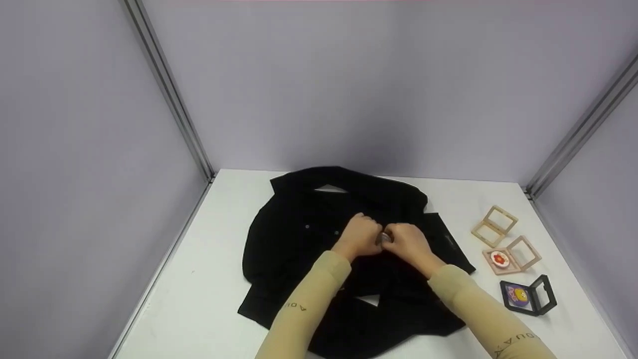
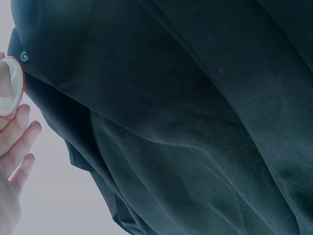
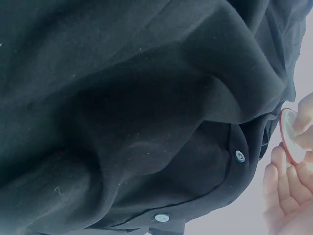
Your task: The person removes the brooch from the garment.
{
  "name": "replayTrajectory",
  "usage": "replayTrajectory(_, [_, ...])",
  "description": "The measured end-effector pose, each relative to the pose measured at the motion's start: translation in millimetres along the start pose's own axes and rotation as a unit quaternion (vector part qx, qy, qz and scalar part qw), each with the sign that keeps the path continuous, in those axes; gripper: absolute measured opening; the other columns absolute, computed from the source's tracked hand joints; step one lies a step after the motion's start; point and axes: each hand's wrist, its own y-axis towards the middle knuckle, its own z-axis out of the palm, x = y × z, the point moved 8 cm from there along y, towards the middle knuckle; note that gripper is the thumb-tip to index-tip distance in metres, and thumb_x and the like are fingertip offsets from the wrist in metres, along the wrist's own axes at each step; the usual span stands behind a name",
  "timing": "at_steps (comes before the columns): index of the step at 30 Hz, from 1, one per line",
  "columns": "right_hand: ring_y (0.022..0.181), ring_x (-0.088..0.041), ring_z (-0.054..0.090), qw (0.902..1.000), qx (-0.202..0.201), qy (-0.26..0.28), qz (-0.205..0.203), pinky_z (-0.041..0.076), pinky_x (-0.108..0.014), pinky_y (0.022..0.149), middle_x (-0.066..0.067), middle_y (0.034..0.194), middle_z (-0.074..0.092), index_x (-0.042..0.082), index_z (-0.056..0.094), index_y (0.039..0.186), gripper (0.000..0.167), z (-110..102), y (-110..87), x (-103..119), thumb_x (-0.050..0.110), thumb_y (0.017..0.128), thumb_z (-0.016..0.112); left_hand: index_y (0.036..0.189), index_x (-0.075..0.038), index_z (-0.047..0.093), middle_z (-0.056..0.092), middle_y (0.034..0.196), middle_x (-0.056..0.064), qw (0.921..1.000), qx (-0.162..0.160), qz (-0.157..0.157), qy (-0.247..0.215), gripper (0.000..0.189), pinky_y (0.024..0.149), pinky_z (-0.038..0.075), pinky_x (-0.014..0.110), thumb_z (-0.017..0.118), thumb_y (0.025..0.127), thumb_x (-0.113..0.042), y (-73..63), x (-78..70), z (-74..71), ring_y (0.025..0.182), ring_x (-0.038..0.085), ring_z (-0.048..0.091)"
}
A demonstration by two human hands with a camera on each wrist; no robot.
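A small round badge (image 1: 384,238) is pinched between both hands above the middle of a black buttoned shirt (image 1: 279,249). My left hand (image 1: 359,236) grips its left side, and my right hand (image 1: 407,241) grips the opposite side. In the left wrist view, the badge (image 2: 18,84) shows a whitish hollow back with a red rim, and a thumb presses into it. The right wrist view also has the red-rimmed badge (image 3: 288,134) between thumb and fingers. Pale buttons (image 3: 162,217) dot the shirt, which lies spread out with loose folds. The badge's front is hidden.
On the right of the white table (image 1: 194,279) stand three opened frame cases: a wooden one (image 1: 488,234), a pinkish one (image 1: 504,271) with a red-flower badge (image 1: 500,259), and a black one (image 1: 537,299) with a purple-and-yellow badge (image 1: 518,295). Grey walls (image 1: 309,85) enclose the table.
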Motion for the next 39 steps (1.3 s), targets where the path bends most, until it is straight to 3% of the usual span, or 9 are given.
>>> replayTrajectory(6, [0.057,-0.014,0.047,0.9999,-0.008,-0.001,-0.008,0.044,-0.035,0.057,-0.001,0.063,0.059,0.010,0.062,0.069,0.020,-0.7,-0.6,1.5,0.011,0.077,0.080,0.068,-0.017,0.067,0.069,0.069,-0.004,0.9999,-0.011,0.006,0.008,0.027,0.101,0.058,0.039,0.075,0.084,-0.038,0.6,-0.4,0.4,0.070,0.018,0.067])
replayTrajectory(16, [0.059,-0.016,0.051,1.0000,-0.004,-0.006,0.002,0.048,-0.038,0.058,-0.002,0.066,0.062,0.009,0.065,0.073,0.017,-1.1,-1.8,-1.8,0.011,0.077,0.081,0.082,-0.016,0.070,0.073,0.083,-0.003,0.9996,0.028,0.005,-0.005,0.020,0.102,0.056,0.039,0.075,0.087,-0.035,0.5,-2.8,3.8,0.083,0.020,0.071])
replayTrajectory(22, [0.060,-0.017,0.053,0.9998,0.019,-0.004,0.008,0.049,-0.040,0.060,-0.002,0.068,0.065,0.009,0.068,0.075,0.014,0.4,-1.2,-3.8,0.013,0.075,0.081,0.082,-0.017,0.074,0.074,0.082,-0.003,0.9991,0.040,0.012,0.003,0.021,0.098,0.056,0.036,0.079,0.086,-0.037,1.6,-7.2,7.1,0.082,0.019,0.070])
replayTrajectory(27, [0.060,-0.015,0.047,0.9991,0.041,0.000,0.014,0.046,-0.038,0.060,-0.001,0.065,0.061,0.011,0.065,0.071,0.014,3.5,-2.0,-5.0,0.012,0.077,0.077,0.085,-0.018,0.075,0.075,0.085,-0.004,0.9987,0.044,0.022,0.010,0.019,0.106,0.055,0.038,0.078,0.086,-0.037,1.5,-11.5,9.0,0.088,0.018,0.072])
replayTrajectory(33, [0.058,-0.016,0.046,0.9997,0.016,-0.003,-0.018,0.044,-0.038,0.058,-0.001,0.063,0.056,0.010,0.059,0.067,0.025,4.7,-4.4,-0.6,0.008,0.085,0.076,0.081,-0.017,0.074,0.074,0.080,-0.003,0.9993,0.034,0.013,0.000,0.022,0.103,0.056,0.038,0.080,0.086,-0.038,1.0,-7.6,7.7,0.081,0.019,0.070])
replayTrajectory(39, [0.062,-0.022,0.059,0.9995,-0.002,-0.006,-0.030,0.052,-0.043,0.063,-0.006,0.068,0.064,0.007,0.065,0.073,0.023,5.8,-4.3,0.9,0.008,0.094,0.076,0.079,-0.016,0.071,0.072,0.078,-0.002,0.9995,0.029,0.010,-0.003,0.029,0.097,0.057,0.037,0.079,0.088,-0.043,1.4,-3.0,8.8,0.078,0.020,0.069])
